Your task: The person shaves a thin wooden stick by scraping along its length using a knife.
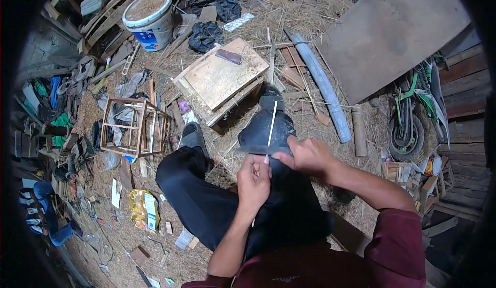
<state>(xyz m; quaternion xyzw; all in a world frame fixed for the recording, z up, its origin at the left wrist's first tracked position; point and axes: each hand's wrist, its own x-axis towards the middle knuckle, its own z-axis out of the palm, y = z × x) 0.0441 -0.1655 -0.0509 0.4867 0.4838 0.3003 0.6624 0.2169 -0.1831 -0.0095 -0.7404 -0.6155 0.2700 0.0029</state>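
Note:
My left hand (254, 179) is closed in a pinch around a thin pale stick (273, 122), which lies lengthwise over my right leg. Part of the stick runs on below the hand. In my right hand (310, 156) is a knife, its grip hidden by the fingers. Its dark flat blade (256, 150) lies crosswise over the stick, just beyond my left fingertips. A dark pad or cloth (266, 129) covers the leg beneath the stick.
Ahead stands a low wooden block table (227, 76) with a small dark block (229, 56) on it. A wooden frame (133, 128) sits left, near a white bucket (149, 19). A grey pole (323, 89), a large board (395, 35) and a green motorbike (413, 102) are right.

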